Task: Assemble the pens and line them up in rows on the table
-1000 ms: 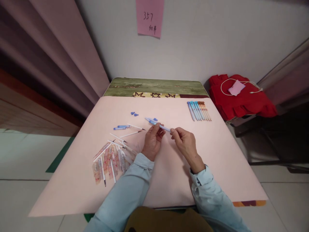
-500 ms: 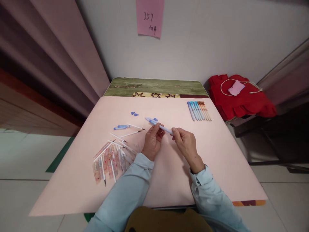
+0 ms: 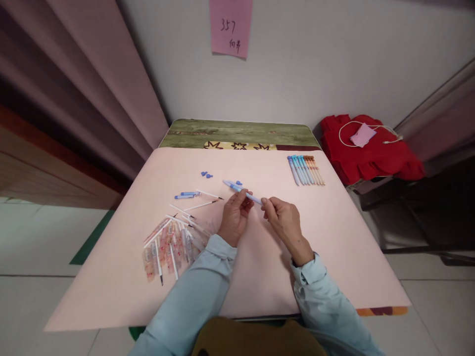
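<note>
Between my two hands, a light-blue pen (image 3: pixel 253 198) slants from upper left to lower right above the table. My left hand (image 3: pixel 235 215) is closed around its middle, with thumb and fingers pinching it. The pen's other end sits in the closed fingers of my right hand (image 3: pixel 284 217), which hide the tip there. Just beyond my left hand lies a small dark-blue cap-like piece (image 3: pixel 239 183). Two similar blue pieces (image 3: pixel 207 175) rest farther left. Short blue pen barrels (image 3: pixel 187 195) lie to the left of my left hand, beside white refills (image 3: pixel 200 205).
Several clear, pink-patterned barrels (image 3: pixel 168 249) and white refills are heaped at the left. A row of blue and orange pens (image 3: pixel 306 170) lies at the far right of the pink-covered table (image 3: pixel 334 247). Red cloth (image 3: pixel 371 153) with a white cord stands beyond the right edge.
My right hand has shifted slightly left along the pen, closer to my left hand. My left hand stays in place.
</note>
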A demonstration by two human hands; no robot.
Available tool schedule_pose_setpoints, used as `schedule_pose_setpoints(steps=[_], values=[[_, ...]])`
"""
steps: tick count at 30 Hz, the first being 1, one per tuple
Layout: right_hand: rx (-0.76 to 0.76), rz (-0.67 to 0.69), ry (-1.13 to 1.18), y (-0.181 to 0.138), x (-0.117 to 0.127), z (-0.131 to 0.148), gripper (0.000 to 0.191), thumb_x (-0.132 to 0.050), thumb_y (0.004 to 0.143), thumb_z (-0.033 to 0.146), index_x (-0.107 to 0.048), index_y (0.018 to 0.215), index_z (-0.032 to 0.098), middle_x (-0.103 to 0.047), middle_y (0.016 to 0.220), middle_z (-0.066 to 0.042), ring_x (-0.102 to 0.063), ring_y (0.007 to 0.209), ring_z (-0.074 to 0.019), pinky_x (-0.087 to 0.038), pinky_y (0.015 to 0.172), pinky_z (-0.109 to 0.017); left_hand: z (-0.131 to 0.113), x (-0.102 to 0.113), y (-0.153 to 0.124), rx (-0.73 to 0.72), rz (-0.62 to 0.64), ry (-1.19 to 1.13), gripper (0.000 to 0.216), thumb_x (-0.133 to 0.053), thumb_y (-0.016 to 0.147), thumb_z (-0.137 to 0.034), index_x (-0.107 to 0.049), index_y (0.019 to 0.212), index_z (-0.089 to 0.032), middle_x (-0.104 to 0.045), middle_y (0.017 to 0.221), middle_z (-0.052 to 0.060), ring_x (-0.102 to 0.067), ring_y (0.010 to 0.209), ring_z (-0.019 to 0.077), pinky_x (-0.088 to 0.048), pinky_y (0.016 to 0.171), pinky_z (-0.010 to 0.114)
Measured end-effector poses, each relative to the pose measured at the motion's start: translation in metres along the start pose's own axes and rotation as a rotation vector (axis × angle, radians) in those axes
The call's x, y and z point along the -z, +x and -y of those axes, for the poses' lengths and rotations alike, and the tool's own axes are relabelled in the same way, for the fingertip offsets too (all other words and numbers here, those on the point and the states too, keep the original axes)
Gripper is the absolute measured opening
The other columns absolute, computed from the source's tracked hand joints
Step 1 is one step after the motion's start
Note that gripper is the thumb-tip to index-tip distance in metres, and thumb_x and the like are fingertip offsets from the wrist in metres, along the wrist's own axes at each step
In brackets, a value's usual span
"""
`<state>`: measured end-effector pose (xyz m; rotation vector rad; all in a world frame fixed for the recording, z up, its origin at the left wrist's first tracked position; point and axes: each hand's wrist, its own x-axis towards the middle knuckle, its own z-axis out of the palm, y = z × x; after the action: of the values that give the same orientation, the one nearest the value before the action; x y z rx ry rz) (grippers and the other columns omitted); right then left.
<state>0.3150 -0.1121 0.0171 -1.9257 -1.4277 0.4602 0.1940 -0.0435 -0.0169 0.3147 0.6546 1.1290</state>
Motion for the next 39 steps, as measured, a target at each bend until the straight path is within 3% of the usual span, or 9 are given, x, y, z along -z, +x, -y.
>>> schedule_pose_setpoints(steps=[5, 8, 16, 21, 23, 26, 28, 32, 39], values=[[0.017, -0.018, 0.012, -0.0006, 0.0011, 0.005, 0.025, -0.064, 0.085, 0.049, -0.068, 0.094, 0.025, -0.069, 0.069, 0.003, -0.059, 0.058, -0.0143, -0.037, 0.058, -0.024, 0.0009, -0.0016, -0.0001, 0.008, -0.001, -0.016, 0.018, -0.082, 0.07, -0.021, -0.069, 0.081, -0.015, -0.069, 0.079, -0.001, -0.063, 0.072, 0.0074, -0.048, 0.069, 0.02], [0.045, -0.045, 0.012, -0.0005, 0.0006, 0.0059, 0.019, -0.063, 0.086, 0.044, -0.065, 0.086, 0.025, -0.069, 0.071, 0.003, -0.059, 0.059, -0.0141, -0.038, 0.059, -0.024, 0.0017, -0.0032, -0.0005, -0.016, 0.004, -0.003, 0.02, -0.083, 0.069, -0.021, -0.069, 0.08, -0.015, -0.07, 0.079, -0.001, -0.064, 0.073, 0.0079, -0.049, 0.071, 0.02], [0.052, -0.078, 0.033, -0.0004, -0.0015, 0.0023, 0.025, -0.061, 0.088, 0.048, -0.067, 0.081, 0.024, -0.07, 0.069, 0.002, -0.061, 0.06, -0.0145, -0.04, 0.059, -0.024, 0.003, -0.0013, -0.0008, -0.007, 0.04, 0.031, 0.02, -0.084, 0.069, -0.024, -0.071, 0.08, -0.014, -0.071, 0.079, 0.002, -0.065, 0.075, 0.0097, -0.05, 0.075, 0.023], [0.003, 0.03, 0.073, 0.0001, -0.0008, 0.0025, 0.049, -0.039, 0.099, 0.05, -0.068, 0.069, 0.024, -0.07, 0.063, 0.0, -0.065, 0.06, -0.0155, -0.04, 0.059, -0.025, 0.0024, -0.0006, -0.0021, 0.001, 0.049, 0.047, 0.02, -0.083, 0.07, -0.024, -0.072, 0.081, -0.014, -0.072, 0.082, 0.003, -0.066, 0.077, 0.0113, -0.05, 0.079, 0.025], [-0.005, 0.043, 0.064, 0.0006, -0.0011, 0.0031, 0.045, -0.042, 0.098, 0.052, -0.07, 0.076, 0.024, -0.07, 0.064, 0.0, -0.065, 0.06, -0.0157, -0.04, 0.058, -0.025, 0.0022, -0.0012, -0.0026, 0.011, 0.047, 0.038, 0.02, -0.083, 0.07, -0.025, -0.071, 0.081, -0.014, -0.071, 0.081, 0.002, -0.065, 0.076, 0.011, -0.05, 0.078, 0.025], [-0.008, -0.009, 0.03, 0.0008, -0.0021, 0.004, 0.03, -0.062, 0.085, 0.053, -0.067, 0.096, 0.025, -0.07, 0.071, 0.003, -0.062, 0.06, -0.0156, -0.038, 0.057, -0.024, 0.0019, -0.0027, -0.003, 0.017, 0.045, 0.033, 0.02, -0.083, 0.07, -0.025, -0.07, 0.079, -0.014, -0.07, 0.078, 0.001, -0.063, 0.072, 0.0098, -0.049, 0.072, 0.023], [-0.001, -0.047, 0.02, 0.0006, -0.0028, 0.004, 0.028, -0.068, 0.081, 0.05, -0.064, 0.093, 0.025, -0.068, 0.07, 0.003, -0.059, 0.059, -0.0149, -0.037, 0.056, -0.024, 0.0021, -0.0033, -0.003, 0.01, 0.044, 0.035, 0.02, -0.083, 0.07, -0.025, -0.07, 0.078, -0.013, -0.07, 0.077, 0.001, -0.063, 0.071, 0.0095, -0.048, 0.07, 0.022], [0.009, -0.045, 0.014, -0.0002, -0.0029, 0.0029, 0.031, -0.06, 0.087, 0.053, -0.062, 0.077, 0.024, -0.063, 0.06, 0.003, -0.056, 0.054, -0.0144, -0.035, 0.054, -0.024, 0.0029, -0.0026, -0.0022, 0.007, 0.042, 0.037, 0.02, -0.084, 0.068, -0.025, -0.07, 0.079, -0.014, -0.07, 0.079, 0.002, -0.063, 0.074, 0.0101, -0.049, 0.074, 0.023], [0.012, 0.061, 0.056, -0.0003, -0.0016, 0.0045, 0.04, -0.045, 0.097, 0.049, -0.067, 0.075, 0.025, -0.069, 0.064, 0.001, -0.063, 0.059, -0.0148, -0.04, 0.058, -0.024, 0.0023, -0.0013, -0.0015, 0.004, 0.05, 0.062, 0.02, -0.083, 0.071, -0.027, -0.07, 0.079, -0.014, -0.07, 0.079, 0.002, -0.063, 0.073, 0.0107, -0.049, 0.075, 0.025]])
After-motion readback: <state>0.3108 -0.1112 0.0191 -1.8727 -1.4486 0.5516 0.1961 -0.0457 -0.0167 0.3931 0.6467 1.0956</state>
